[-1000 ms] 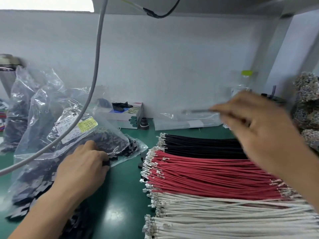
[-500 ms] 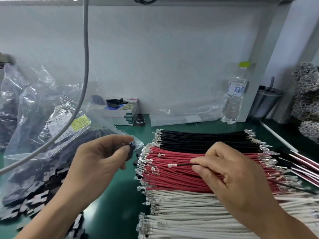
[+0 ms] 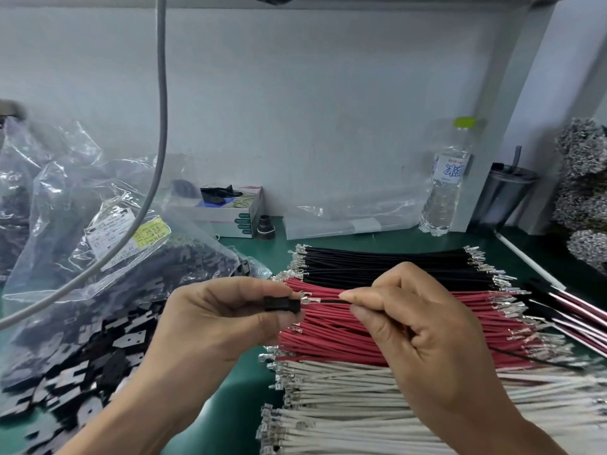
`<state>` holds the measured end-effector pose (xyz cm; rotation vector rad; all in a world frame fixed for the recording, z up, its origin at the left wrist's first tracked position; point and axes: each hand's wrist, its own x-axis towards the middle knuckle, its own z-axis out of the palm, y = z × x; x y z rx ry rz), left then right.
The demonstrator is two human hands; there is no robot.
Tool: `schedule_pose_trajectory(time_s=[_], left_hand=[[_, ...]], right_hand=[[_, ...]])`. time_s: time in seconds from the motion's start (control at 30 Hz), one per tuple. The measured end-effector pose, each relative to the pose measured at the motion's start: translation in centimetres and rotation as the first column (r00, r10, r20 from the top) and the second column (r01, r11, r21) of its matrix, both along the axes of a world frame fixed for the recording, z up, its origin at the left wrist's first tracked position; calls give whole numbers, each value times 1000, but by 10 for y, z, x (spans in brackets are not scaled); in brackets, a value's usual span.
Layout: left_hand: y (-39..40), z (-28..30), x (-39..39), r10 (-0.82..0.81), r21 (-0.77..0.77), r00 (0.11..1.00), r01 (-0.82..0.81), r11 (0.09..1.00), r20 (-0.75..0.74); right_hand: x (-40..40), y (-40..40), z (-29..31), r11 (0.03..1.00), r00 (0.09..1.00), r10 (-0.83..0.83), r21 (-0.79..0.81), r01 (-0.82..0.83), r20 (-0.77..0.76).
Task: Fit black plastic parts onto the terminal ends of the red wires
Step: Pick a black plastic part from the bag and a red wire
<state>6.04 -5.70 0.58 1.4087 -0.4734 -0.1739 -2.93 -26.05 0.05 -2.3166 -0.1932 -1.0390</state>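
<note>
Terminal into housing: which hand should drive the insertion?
Probably right. The right hand pinches the thin black wire just behind its metal terminal, already aimed at the black plastic part that the left hand grips.

Clear plastic water bottle with green cap (image 3: 446,192), upright at the back wall. Dark lidded tumbler with straw (image 3: 505,195) just beside it. Open white cardboard box (image 3: 238,215) near a small black cone-shaped fitting (image 3: 266,227). Grey hanging cable (image 3: 160,126). Bundles of black wires (image 3: 387,261) and white wires (image 3: 345,405) lie on the green bench mat (image 3: 249,366).
</note>
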Motion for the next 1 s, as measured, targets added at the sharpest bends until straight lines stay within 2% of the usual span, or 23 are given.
schedule_pose_trajectory(time_s=[0.53,0.7,0.83,1.0], left_hand=[[-6,0,-9,-68,42,996,65,997,64],[-6,-1,-9,-45,33,997,43,999,61],[-8,-5,-11,-51,67,993,44,997,107],[-8,-5,-8,-50,109,987,34,993,150]], right_hand=[[-1,2,9,989,993,-9,-147,-8,-114],[2,2,10,990,994,-2,-141,-13,-106],[4,8,6,978,996,-9,-207,-11,-94],[4,-1,3,992,985,78,-87,-92,-155]])
